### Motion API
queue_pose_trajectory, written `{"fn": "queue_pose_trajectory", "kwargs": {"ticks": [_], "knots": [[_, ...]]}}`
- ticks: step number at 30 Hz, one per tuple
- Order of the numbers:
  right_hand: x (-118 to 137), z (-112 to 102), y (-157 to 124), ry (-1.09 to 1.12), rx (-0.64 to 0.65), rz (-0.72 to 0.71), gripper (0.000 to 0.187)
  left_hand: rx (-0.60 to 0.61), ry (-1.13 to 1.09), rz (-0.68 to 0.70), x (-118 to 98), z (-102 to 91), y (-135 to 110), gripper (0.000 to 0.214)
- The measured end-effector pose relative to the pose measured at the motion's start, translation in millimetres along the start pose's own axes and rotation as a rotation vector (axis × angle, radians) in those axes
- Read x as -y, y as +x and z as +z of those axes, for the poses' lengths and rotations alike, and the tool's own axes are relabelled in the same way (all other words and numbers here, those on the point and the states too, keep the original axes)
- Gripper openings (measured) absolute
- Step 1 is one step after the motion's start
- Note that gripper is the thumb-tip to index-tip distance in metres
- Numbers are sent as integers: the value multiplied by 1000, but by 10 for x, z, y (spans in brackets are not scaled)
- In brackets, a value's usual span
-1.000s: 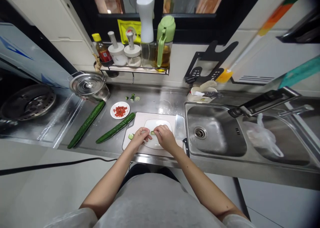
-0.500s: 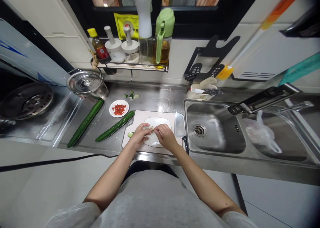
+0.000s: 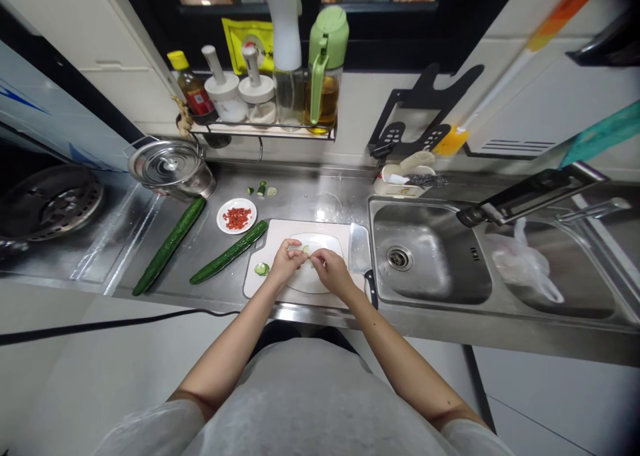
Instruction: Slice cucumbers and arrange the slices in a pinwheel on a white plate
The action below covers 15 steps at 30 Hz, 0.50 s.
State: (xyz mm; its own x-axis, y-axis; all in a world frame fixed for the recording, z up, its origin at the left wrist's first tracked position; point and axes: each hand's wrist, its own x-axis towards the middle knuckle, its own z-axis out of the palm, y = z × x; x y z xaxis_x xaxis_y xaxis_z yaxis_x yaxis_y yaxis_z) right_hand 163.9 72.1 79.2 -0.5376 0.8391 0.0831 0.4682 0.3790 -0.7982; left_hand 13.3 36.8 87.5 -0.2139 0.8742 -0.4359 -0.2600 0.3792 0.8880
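Note:
Both hands meet over a white plate (image 3: 327, 241) that lies on a pale cutting board (image 3: 278, 233). My left hand (image 3: 286, 261) has its fingers curled and pinched on a small green cucumber piece (image 3: 305, 249). My right hand (image 3: 330, 272) pinches the same spot from the right. A round cucumber slice (image 3: 261, 269) lies on the board just left of my left hand. A cleaver (image 3: 359, 251) rests flat at the board's right edge, beside my right hand.
Two whole cucumbers (image 3: 231, 252) (image 3: 170, 244) lie on the steel counter at left, with a small dish of chopped red chili (image 3: 237, 216) and cucumber ends (image 3: 261, 189) behind. A lidded pot (image 3: 170, 167) stands far left. A double sink (image 3: 430, 259) lies right; a condiment rack (image 3: 265, 109) stands behind.
Both hands have drawn closer together over the plate and shifted slightly away from me. The cucumber piece that lay between them is now pinched in the fingertips.

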Motion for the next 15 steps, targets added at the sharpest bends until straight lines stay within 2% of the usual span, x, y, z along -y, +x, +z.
{"fn": "queue_pose_trajectory", "kwargs": {"ticks": [9, 15], "knots": [[-447, 145, 210, 47, 9, 259, 16, -42, 77, 24, 257, 124, 454, 41], [-642, 215, 385, 6, 37, 350, 15, -80, 174, 21, 417, 150, 750, 37]]}}
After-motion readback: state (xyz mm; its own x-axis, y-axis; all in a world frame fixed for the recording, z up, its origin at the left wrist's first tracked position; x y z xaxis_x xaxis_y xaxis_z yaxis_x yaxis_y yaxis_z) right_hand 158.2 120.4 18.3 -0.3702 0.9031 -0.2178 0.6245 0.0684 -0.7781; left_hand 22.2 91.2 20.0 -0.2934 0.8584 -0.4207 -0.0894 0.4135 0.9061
